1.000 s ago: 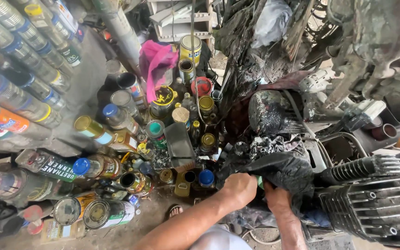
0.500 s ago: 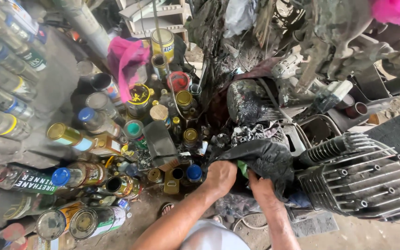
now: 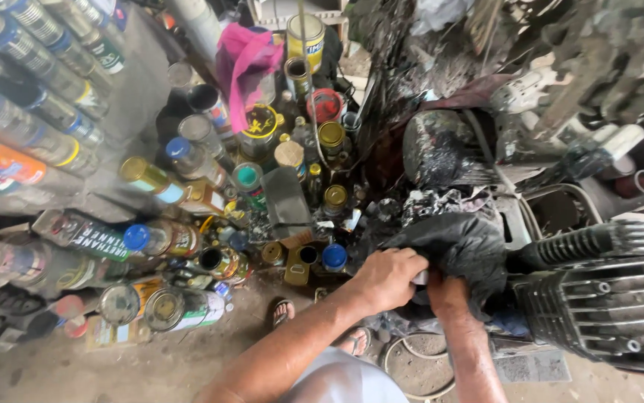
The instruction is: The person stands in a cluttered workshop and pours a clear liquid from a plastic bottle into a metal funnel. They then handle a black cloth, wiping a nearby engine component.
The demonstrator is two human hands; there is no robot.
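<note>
My left hand (image 3: 389, 275) is closed on the edge of a black plastic bag (image 3: 456, 246) that lies over dirty engine parts. My right hand (image 3: 447, 292) sits just right of it, fingers tucked up under the same bag and partly hidden by it. A small pale object shows between the two hands; I cannot tell what it is. Both forearms reach up from the bottom of the view.
Several paint cans and bottles (image 3: 188, 239) crowd the floor and shelves at left. A pink cloth (image 3: 244, 63) hangs at the back. A finned grey engine block (image 3: 605, 306) sits at right, a blackened engine part (image 3: 441, 149) behind the bag. My sandalled foot (image 3: 283, 312) is below.
The view has shifted slightly left and down. Both hands stay at the black bag, the left now gripping its edge more firmly.
</note>
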